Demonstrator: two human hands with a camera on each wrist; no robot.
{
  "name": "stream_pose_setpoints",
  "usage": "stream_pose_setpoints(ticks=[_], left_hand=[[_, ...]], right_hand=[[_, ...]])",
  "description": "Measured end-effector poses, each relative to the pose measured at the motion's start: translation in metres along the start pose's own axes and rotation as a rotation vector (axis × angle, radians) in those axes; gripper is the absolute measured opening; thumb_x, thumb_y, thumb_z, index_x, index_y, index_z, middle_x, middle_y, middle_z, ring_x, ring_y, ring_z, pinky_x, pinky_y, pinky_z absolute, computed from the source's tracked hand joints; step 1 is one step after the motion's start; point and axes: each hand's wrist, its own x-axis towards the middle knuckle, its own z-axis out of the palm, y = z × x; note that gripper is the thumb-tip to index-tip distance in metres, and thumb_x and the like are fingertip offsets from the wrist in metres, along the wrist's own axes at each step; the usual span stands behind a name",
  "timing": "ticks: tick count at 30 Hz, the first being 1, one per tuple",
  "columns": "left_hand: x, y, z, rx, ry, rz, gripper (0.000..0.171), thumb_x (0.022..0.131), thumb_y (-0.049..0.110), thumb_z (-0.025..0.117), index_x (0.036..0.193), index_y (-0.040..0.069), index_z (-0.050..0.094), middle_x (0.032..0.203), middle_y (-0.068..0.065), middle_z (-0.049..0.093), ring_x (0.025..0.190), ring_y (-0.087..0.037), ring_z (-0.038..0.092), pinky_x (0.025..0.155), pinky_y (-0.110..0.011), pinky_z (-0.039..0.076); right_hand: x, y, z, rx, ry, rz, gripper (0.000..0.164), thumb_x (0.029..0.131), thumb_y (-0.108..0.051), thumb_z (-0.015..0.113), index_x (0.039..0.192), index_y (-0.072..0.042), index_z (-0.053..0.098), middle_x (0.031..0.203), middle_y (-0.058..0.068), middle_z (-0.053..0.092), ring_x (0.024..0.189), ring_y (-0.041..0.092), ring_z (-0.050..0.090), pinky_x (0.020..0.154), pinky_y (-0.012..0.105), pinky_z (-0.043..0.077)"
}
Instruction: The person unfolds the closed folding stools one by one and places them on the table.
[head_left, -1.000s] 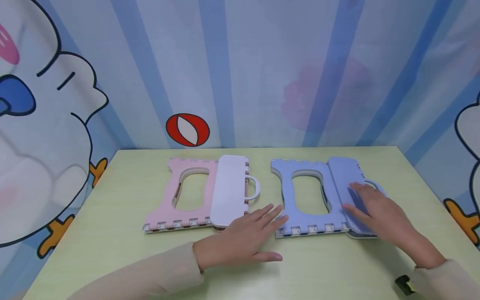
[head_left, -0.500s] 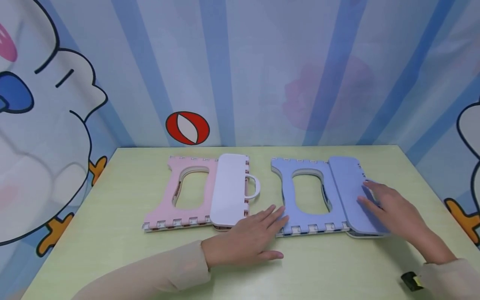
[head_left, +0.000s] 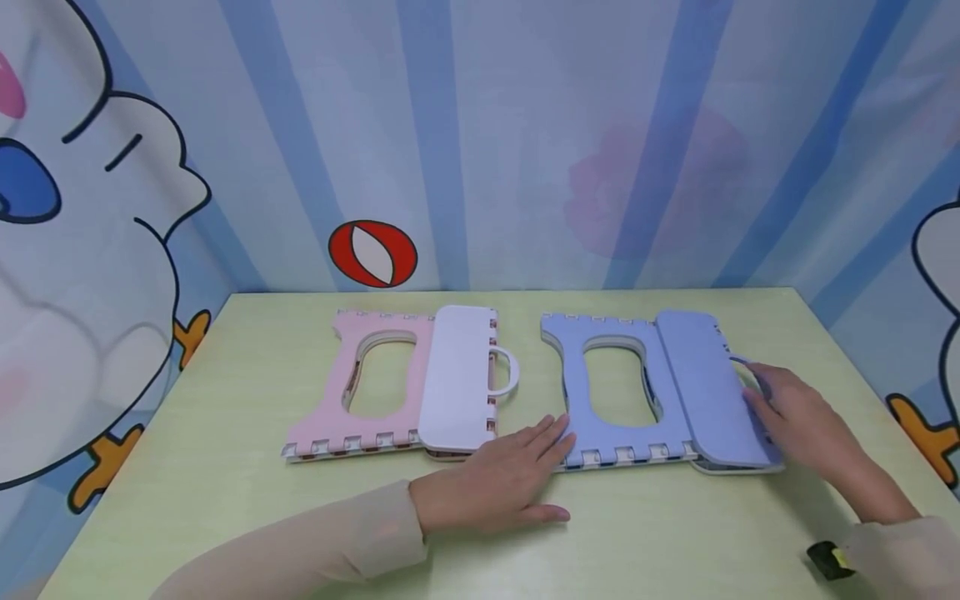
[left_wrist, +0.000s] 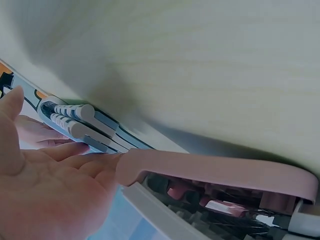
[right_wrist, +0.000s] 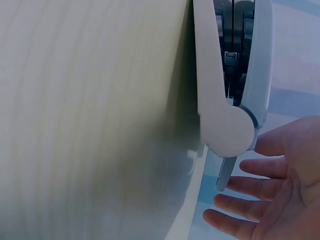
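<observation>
Two folded plastic step stools lie flat, side by side, on the table. The blue stool is on the right, and its carry handle sticks out to the right. At that handle edge is my right hand; in the right wrist view its fingers reach out fairly straight beside the handle, with the thumb against the stool's edge. My left hand is spread flat, fingertips at the blue stool's near left corner. The pink stool, with a white panel and white handle, lies just behind this hand.
Beneath both stools is a pale yellow-green table. A striped blue backdrop with cartoon figures rises at the table's far edge. A small black and yellow object is by the right sleeve.
My right hand has slid rightward across the blue stool's panel to its handle edge. The left hand has shifted slightly right, onto the blue stool's corner. Both stools stay in place.
</observation>
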Motion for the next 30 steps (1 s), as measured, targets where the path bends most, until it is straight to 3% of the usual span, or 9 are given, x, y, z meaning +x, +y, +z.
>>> stream_pose_setpoints(ticks=[9,17,25,30], left_hand=[[0.003,0.0,0.0,-0.01,-0.022,0.064,0.085,0.103,0.058,0.036,0.157,-0.003,0.014,0.164,-0.019,0.003,0.151,-0.026,0.001,0.12,-0.03,0.007],[0.003,0.004,-0.001,-0.003,-0.029,0.073,0.086,0.103,0.059,0.035,0.156,-0.004,0.015,0.163,-0.023,0.003,0.151,-0.03,0.0,0.12,-0.032,0.006],[0.005,0.009,-0.001,0.024,-0.015,0.093,0.08,0.104,0.055,0.036,0.155,-0.006,0.022,0.162,-0.023,0.01,0.151,-0.029,0.003,0.12,-0.031,0.006],[0.006,0.01,-0.001,0.04,-0.013,0.097,0.079,0.104,0.053,0.039,0.154,-0.006,0.023,0.162,-0.023,0.011,0.151,-0.029,0.004,0.12,-0.031,0.007]], right_hand=[[0.005,0.004,0.001,0.016,0.038,0.048,0.047,0.105,-0.009,0.047,0.136,0.025,0.037,0.131,0.046,0.039,0.118,0.062,0.04,0.09,0.072,0.039],[0.007,0.007,0.006,-0.007,0.12,0.08,0.04,0.099,0.002,0.052,0.126,0.029,0.044,0.115,0.046,0.049,0.1,0.057,0.054,0.076,0.062,0.05],[0.008,0.013,0.002,0.148,0.1,0.162,0.044,0.101,-0.007,0.055,0.129,0.025,0.046,0.118,0.044,0.055,0.102,0.055,0.06,0.065,0.041,0.059],[0.007,0.019,0.001,0.235,0.076,0.217,0.048,0.102,-0.011,0.055,0.132,0.024,0.044,0.117,0.04,0.058,0.104,0.052,0.061,0.065,0.035,0.059]])
